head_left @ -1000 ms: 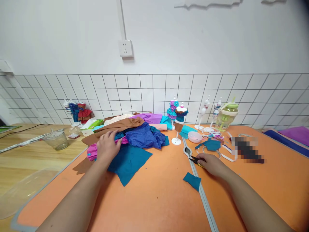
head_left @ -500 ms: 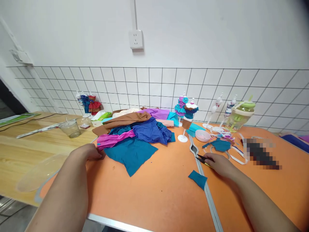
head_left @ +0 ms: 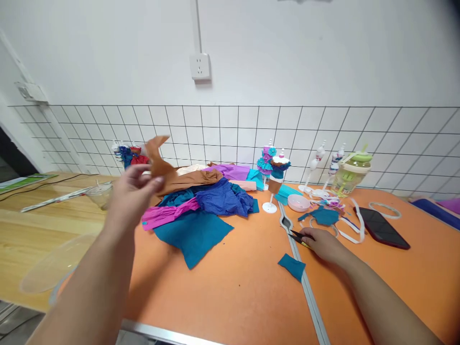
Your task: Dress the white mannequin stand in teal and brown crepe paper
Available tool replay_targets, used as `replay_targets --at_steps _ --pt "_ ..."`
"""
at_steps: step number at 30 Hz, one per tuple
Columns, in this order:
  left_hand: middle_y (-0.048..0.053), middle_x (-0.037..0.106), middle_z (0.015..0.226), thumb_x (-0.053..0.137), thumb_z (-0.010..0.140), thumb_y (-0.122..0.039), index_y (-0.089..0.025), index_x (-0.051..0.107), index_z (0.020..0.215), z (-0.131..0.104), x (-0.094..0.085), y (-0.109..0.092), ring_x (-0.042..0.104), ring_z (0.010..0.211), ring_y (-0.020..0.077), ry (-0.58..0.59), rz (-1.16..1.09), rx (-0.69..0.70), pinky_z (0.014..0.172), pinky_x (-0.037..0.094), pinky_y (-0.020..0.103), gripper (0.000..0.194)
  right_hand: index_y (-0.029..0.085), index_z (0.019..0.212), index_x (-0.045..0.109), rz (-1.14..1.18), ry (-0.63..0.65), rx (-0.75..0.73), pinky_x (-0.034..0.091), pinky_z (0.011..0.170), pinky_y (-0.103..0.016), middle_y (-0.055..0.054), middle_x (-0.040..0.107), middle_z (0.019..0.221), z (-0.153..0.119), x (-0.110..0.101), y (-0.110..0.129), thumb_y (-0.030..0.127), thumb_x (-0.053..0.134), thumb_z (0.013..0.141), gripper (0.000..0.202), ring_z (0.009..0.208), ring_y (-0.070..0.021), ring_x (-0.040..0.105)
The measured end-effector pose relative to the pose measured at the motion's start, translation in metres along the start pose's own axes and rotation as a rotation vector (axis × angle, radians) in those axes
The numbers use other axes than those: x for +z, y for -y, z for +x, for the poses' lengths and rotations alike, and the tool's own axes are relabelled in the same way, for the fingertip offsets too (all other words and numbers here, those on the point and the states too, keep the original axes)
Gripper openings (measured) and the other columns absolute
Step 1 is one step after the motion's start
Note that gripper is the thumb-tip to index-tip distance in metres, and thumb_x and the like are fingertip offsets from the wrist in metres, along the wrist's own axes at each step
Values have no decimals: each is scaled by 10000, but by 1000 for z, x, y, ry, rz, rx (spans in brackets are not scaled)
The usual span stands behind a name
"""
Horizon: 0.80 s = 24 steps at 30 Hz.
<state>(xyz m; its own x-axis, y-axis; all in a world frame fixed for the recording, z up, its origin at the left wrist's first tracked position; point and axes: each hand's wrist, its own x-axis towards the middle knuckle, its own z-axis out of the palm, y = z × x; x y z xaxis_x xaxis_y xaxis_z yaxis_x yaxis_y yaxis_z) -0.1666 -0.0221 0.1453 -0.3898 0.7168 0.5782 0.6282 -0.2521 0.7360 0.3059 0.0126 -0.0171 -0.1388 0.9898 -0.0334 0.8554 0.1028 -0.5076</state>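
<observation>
My left hand (head_left: 134, 189) is raised at the left end of a heap of wrinkled sheets. Its thumb and fingers pinch brown crepe paper (head_left: 158, 158), which stands up above the heap; whether it joins the brown sheet behind cannot be told. Below lie a magenta strip (head_left: 172, 214), a teal sheet (head_left: 196, 235) and a crumpled blue sheet (head_left: 224, 197). On the right, my right hand (head_left: 321, 243) rests on the orange table (head_left: 230, 306), closed round small scissors (head_left: 300, 238) with dark, slightly parted blades pointing left. A small teal scrap (head_left: 292, 267) lies nearby.
A small dress-form stand (head_left: 276, 184) with brown and teal wrapping stands mid-table, with others behind. Right of it are a pink bowl (head_left: 298, 202), ribbon scraps, a phone (head_left: 383, 227) and a green-lidded bottle (head_left: 352, 175). A clear cup (head_left: 100, 195) stands left.
My left hand has risen from beside the magenta strip and lifted brown crepe paper. My right hand stays low with the scissors. The view has shifted slightly.
</observation>
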Motion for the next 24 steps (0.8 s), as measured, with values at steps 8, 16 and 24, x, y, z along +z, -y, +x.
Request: replay_targets --at_steps 8,16,24 --pt "10 598 814 723 685 -272 -166 507 1097 -104 138 -1 599 697 136 1135 -670 -315 613 436 245 476 220 1107 594 92 -155 34 459 803 -343 -102 668 1127 -5 -5 23 513 252 955 476 1023 -269 613" --pt "18 612 887 667 681 -206 -175 533 1154 -125 167 41 585 803 160 953 -656 -300 691 414 251 492 238 925 611 -16 285 -141 396 596 -240 -11 664 864 -27 9 49 324 691 692 261 738 -175 594" --pt "13 607 750 672 755 -435 -165 607 822 -124 158 38 526 690 154 1008 -416 -183 627 371 255 286 227 847 637 -163 -102 106 405 627 -317 -100 705 948 -9 -17 16 306 551 823 119 840 -278 641"
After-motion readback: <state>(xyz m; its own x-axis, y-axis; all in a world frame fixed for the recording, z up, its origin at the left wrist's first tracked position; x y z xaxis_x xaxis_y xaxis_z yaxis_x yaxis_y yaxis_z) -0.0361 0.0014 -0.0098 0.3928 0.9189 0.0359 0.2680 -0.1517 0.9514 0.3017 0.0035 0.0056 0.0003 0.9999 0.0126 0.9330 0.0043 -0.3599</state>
